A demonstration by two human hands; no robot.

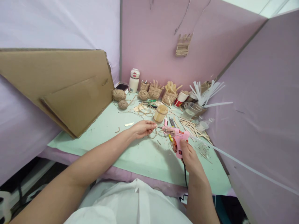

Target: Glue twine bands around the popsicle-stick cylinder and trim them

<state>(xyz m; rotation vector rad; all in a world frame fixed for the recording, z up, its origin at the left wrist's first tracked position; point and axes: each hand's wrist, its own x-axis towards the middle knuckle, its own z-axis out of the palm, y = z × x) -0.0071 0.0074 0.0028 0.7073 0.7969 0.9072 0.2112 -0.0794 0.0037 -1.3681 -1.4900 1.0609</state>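
Observation:
My right hand (187, 152) is wrapped round the handle of a pink hot glue gun (181, 137), its nozzle pointing left. A long white glue stick (233, 158) trails out of the back of the gun, and clumps of fibre cling round its front. My left hand (144, 128) is closed in a pinch close to the nozzle tip. Between its fingertips is an end of thin brown twine (152, 137), which loops below on the table. Just behind stands a small round wooden-stick cup (160, 113).
Balls of twine (119, 95) lie at the back left, beside cardboard (77, 93). Stick-filled baskets (155, 90) and a white bottle (134, 81) line the back. Glue sticks (203, 93) stand in a container at right, near scattered wooden strips (193, 127) and scissors (172, 122).

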